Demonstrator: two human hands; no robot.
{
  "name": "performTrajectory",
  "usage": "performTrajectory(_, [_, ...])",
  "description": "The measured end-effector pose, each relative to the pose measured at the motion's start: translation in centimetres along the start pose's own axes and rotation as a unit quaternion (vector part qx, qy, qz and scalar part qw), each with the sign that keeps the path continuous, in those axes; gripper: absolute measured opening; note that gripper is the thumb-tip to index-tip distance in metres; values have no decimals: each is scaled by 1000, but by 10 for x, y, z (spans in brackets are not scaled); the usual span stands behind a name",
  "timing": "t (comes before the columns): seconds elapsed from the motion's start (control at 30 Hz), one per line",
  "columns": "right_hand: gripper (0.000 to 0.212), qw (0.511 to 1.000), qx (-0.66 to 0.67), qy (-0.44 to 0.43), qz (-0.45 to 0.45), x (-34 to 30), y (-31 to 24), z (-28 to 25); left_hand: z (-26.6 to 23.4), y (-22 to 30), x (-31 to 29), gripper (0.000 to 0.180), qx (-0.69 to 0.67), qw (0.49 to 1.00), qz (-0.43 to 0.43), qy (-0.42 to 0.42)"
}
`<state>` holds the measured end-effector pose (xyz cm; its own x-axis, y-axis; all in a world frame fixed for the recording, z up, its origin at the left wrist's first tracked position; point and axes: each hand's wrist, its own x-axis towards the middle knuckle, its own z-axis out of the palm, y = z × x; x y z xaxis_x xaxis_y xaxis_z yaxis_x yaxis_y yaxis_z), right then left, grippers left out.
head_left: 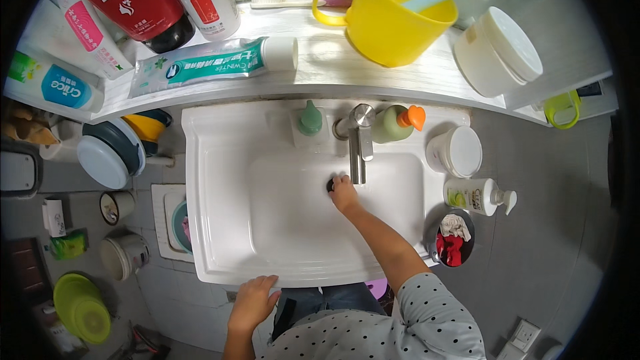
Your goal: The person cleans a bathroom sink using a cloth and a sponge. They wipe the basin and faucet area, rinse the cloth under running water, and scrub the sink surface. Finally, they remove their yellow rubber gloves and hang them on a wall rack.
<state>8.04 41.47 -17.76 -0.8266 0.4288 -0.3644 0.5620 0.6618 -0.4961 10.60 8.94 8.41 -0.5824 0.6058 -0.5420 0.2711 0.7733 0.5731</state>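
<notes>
The white washbasin spreads out below me, its bowl holding no visible water. My right hand reaches into the bowl under the metal faucet. Its fingers are bent down at a small dark round thing by the drain; whether this is a stopper or the opening itself is hard to make out, and the fingertips are partly hidden. At the basin's front edge rests my left hand, thumb apart from the fingers and nothing in it.
Behind the faucet stand a green pump bottle and a bottle with an orange pump. A white tub, a pump bottle and a bin line the right. Above hangs a shelf with a yellow cup and toothpaste.
</notes>
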Motion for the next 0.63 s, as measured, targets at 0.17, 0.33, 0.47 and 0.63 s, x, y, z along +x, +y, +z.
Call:
performTrajectory(0.17, [28,999,-18,-25,34,3,-12,-13,-8,4,19,35,21,998,52,11])
performTrajectory(0.33, [31,999,-26,38,-28,-47,-10,-65,-31,32,63,36,-218,966,57,-124])
performTrajectory(0.47, [29,981,159,112,-20,-104,-21,-119,-38,107,141,60,-670,736,-24,-99])
performTrajectory(0.63, [32,975,204,85,20,-146,1,-130,-46,146,221,83,-695,701,37,-156])
